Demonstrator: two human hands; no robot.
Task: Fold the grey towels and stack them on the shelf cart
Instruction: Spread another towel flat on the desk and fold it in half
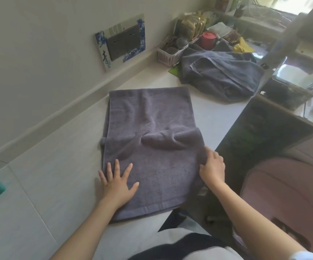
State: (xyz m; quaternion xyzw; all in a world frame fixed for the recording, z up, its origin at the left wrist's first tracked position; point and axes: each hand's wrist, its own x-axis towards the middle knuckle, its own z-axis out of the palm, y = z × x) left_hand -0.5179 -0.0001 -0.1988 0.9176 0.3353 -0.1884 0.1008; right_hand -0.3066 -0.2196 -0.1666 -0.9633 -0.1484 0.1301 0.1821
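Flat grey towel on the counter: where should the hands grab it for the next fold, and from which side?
Judging by its pose, take the near hem's two corners, coming from the person's side. The flat grey towel lies lengthwise away from the person, its near hem overhanging the counter edge. The left hand presses flat near one corner; the right hand pinches the right edge. A bunched ridge midway probably wants smoothing first.

I am at home. A wall socket [124,44], a pink basket [167,56] and clutter line my white counter [39,184].

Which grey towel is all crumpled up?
The far towel by the pink basket lies crumpled; the near towel lies flat under the hands.
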